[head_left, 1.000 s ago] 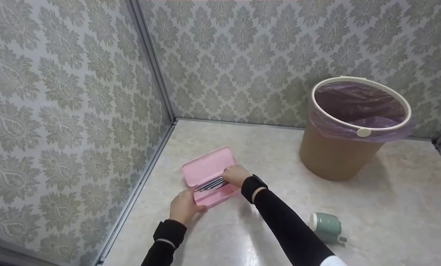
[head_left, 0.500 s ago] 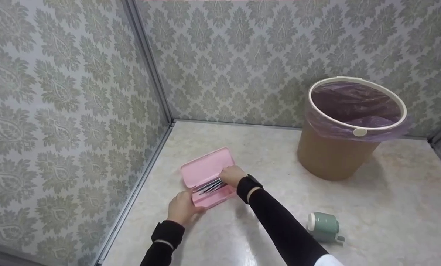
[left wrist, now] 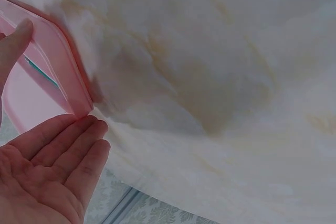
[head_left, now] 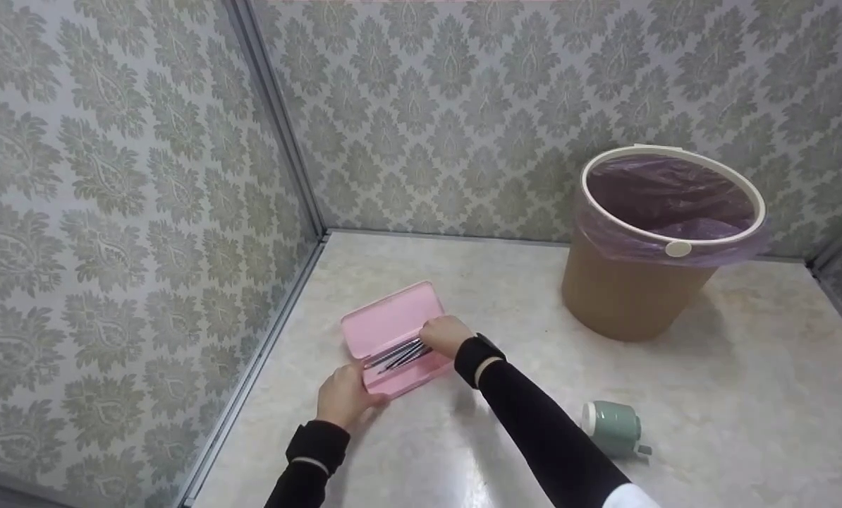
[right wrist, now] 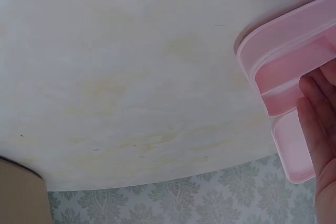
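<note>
An open pink pencil case (head_left: 400,384) lies on the table, its lid (head_left: 393,319) tipped back toward the wall. Several dark striped pencils (head_left: 401,355) lie slantwise in its rear part. My left hand (head_left: 343,396) holds the case's left end; the left wrist view shows the thumb (left wrist: 20,38) on the front wall and the fingertips at the corner. My right hand (head_left: 447,335) reaches into the right end of the case and grips the pencils by their right ends, which the hand hides. In the right wrist view its fingers (right wrist: 312,124) are inside the case.
A brown bin (head_left: 625,296) with a purple liner and cream rim stands at the back right. A small green pencil sharpener with a crank (head_left: 615,428) lies right of my right forearm. Patterned walls (head_left: 449,127) bound the table at the back and left.
The pencils have gone from lying side by side to fanned apart, under my right hand. My left hand stays on the case's end. The whole view has shifted slightly.
</note>
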